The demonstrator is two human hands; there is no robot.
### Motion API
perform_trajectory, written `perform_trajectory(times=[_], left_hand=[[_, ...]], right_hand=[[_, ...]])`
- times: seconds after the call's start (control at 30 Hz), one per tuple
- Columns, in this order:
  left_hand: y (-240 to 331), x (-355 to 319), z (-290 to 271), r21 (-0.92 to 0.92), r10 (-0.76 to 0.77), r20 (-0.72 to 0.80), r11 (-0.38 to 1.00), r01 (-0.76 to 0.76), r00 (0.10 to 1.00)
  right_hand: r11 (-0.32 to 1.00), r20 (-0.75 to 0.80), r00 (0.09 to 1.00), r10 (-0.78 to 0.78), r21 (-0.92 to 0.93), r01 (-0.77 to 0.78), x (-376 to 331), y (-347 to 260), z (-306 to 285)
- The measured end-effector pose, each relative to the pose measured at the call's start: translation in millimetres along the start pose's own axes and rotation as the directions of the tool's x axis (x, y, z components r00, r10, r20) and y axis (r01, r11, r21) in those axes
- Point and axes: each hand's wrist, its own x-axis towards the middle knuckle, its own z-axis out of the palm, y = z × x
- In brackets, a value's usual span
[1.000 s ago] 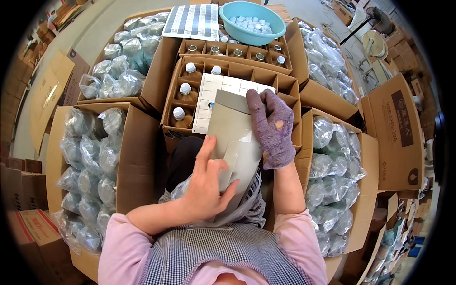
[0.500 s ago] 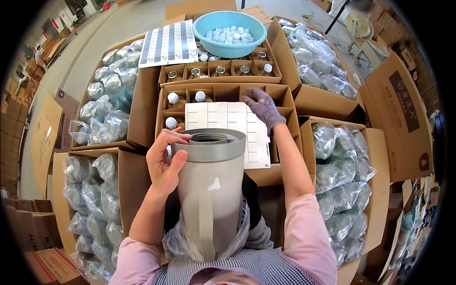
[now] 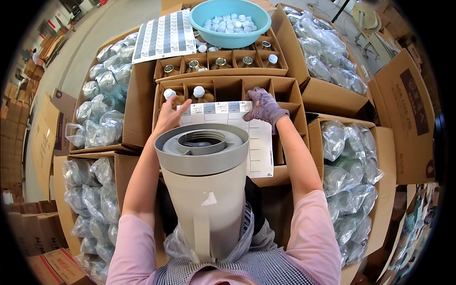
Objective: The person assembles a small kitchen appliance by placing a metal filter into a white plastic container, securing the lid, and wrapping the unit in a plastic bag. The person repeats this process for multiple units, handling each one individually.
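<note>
My left hand (image 3: 172,113) is open, fingers apart, beside a white-capped glass bottle (image 3: 169,94) and the label sheet's upper left corner. Another white-capped bottle (image 3: 199,93) stands to its right in the divided carton (image 3: 228,81). The label sheet (image 3: 260,147) lies over the carton's dividers, its top edge showing a row of printed labels. My right hand (image 3: 266,108), in a purple-grey glove, grips the sheet's upper right corner. Upright in my lap stands a large grey plastic cylinder (image 3: 209,185) with a side handle and threaded opening, hiding the sheet's lower left.
Behind, a second divided carton (image 3: 223,72) holds glass bottles. On it rest a light-blue basin (image 3: 230,38) of white caps and a printed sheet (image 3: 164,37). Open boxes of plastic-wrapped bottles flank me, left (image 3: 90,204) and right (image 3: 349,190).
My left hand has left the grey cylinder's rim and moved forward to the carton. My right hand has closed on the sheet's edge, where a row of printed labels now shows.
</note>
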Motion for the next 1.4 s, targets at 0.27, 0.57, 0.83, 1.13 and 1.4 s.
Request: perform_trajectory(times=[0.27,0.57,0.83,1.13,1.4], left_hand=[[35,-2,19,-0.407,0.201,0.200,0.907,-0.106,0.959],[2,1,28,-0.448,0.295,0.163,0.873,-0.195,0.941],[12,-19,31,0.265,0.641,-0.188,0.762,-0.591,0.744],[1,-26,26,0.727,0.893,0.011,0.302,-0.617,0.451],[-13,-9,37,0.348,0.682,-0.312,0.730,-0.588,0.662]], right_hand=[[0.943,0.089,0.996,0.004,0.332,-0.033,-11,6,-14],[0.967,-0.231,0.952,-0.202,0.104,0.231,10,-53,9],[0.798,-0.163,0.982,-0.096,0.577,0.174,37,-76,35],[0.770,-0.098,0.993,-0.061,0.629,0.109,41,-70,49],[0.794,-0.083,0.991,-0.109,0.593,0.137,47,-71,54]])
